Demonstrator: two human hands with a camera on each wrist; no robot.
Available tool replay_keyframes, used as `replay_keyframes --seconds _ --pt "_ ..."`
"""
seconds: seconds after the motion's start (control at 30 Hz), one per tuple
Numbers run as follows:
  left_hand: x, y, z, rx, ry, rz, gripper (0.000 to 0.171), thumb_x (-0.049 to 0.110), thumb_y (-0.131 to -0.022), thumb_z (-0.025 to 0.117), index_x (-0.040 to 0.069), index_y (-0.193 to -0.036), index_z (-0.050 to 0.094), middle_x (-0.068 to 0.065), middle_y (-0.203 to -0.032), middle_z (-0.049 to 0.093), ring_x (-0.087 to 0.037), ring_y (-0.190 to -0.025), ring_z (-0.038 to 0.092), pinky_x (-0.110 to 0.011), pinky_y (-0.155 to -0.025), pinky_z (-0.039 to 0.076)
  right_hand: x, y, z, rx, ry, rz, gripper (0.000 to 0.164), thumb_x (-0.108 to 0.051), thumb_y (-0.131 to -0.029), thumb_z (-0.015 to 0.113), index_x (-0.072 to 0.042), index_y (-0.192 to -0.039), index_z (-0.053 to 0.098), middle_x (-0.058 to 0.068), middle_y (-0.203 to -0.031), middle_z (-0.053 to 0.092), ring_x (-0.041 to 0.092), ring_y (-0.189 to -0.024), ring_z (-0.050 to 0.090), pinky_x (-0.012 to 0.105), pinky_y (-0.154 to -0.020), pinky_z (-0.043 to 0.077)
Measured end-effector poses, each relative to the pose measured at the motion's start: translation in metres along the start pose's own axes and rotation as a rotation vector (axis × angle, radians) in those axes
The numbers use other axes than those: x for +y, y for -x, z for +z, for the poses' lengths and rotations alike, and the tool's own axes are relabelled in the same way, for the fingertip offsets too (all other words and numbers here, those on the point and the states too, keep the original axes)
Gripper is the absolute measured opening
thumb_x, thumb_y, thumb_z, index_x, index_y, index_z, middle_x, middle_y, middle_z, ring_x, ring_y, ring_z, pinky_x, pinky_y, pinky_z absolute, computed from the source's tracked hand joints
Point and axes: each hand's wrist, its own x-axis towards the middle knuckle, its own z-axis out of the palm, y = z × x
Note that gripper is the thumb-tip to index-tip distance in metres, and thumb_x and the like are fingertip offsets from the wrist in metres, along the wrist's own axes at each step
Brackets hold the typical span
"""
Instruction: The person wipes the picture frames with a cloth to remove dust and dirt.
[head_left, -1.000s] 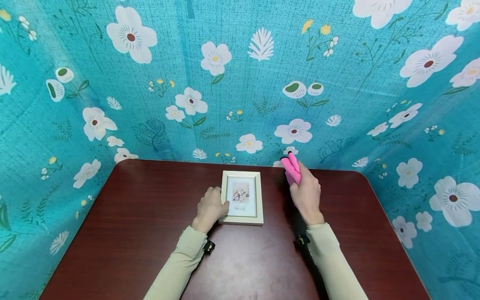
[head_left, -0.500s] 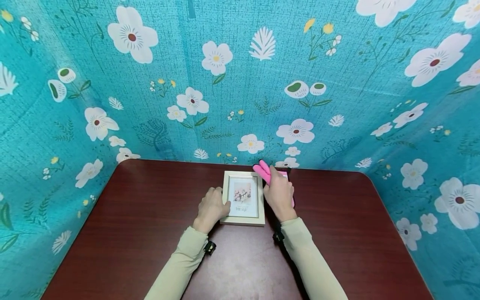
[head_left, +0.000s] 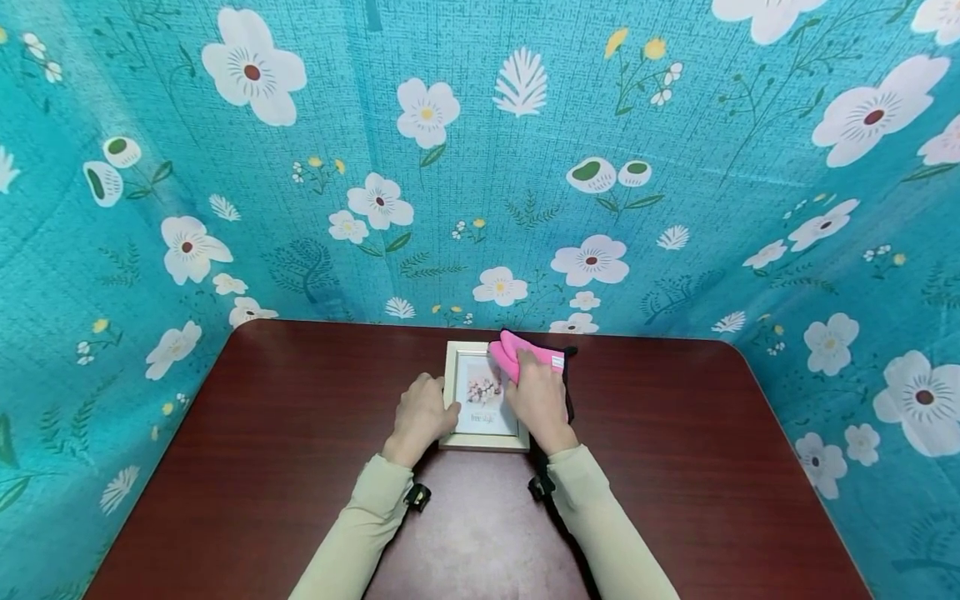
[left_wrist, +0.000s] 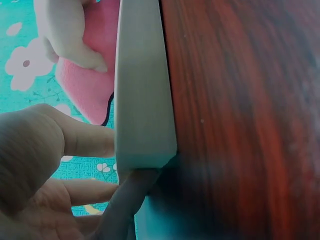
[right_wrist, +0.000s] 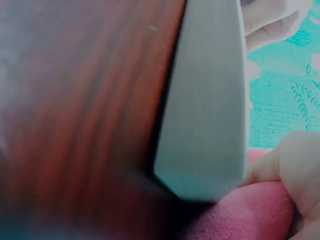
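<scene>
A cream picture frame with a floral print lies flat near the table's back edge in the head view. My left hand grips its left side, the thumb on the front border; the left wrist view has fingers against the frame's side. In my right hand is a folded pink cloth with black edging and a small white tag, pressed over the frame's upper right part. Fuzzy pink cloth bulges beside the frame's corner in the right wrist view. The hand and cloth hide the frame's right border.
The dark red wooden table extends around the frame on both sides. Behind it hangs a turquoise floral curtain, meeting the table's back edge. Black wrist cameras sit at both cuffs.
My right hand has moved left with the pink cloth, from beside the frame onto its upper right part. The left hand has stayed on the frame's left side.
</scene>
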Motion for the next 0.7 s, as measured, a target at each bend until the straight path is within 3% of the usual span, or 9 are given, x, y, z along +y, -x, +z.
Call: replay_keyframes --seconds 0.3,0.43,0.7 --pt "-0.005 -0.001 0.001 -0.007 -0.003 0.019 0.056 0.03 -0.094 0.078 -0.005 -0.136 0.069 -0.023 -0.124 0.066 -0.042 -0.107 0.07 -0.054 -0.089 0.06 -0.001 0.009 -0.005 -0.021 0.009 -0.027 0.052 -0.004 -0.085 0.075 0.006 -0.135 0.069 0.026 -0.132 0.072 0.048 -0.094 0.076 0.062 -0.073 0.061" --pt "-0.006 -0.001 0.0 -0.016 0.027 0.009 0.056 0.03 -0.094 0.079 -0.005 -0.136 0.069 -0.023 -0.123 0.067 -0.041 -0.108 0.069 -0.055 -0.091 0.06 -0.003 0.011 -0.009 -0.038 0.005 -0.015 0.052 -0.005 -0.085 0.074 0.005 -0.136 0.069 0.026 -0.133 0.071 0.048 -0.097 0.076 0.063 -0.076 0.061" --pt "-0.007 -0.002 0.001 -0.011 0.062 -0.009 0.055 0.03 -0.093 0.079 -0.004 -0.135 0.07 -0.023 -0.125 0.068 -0.043 -0.111 0.069 -0.056 -0.092 0.059 -0.001 0.015 -0.011 -0.06 -0.002 0.01 0.053 -0.006 -0.085 0.074 0.004 -0.137 0.069 0.026 -0.122 0.075 0.044 -0.082 0.074 0.061 -0.071 0.059"
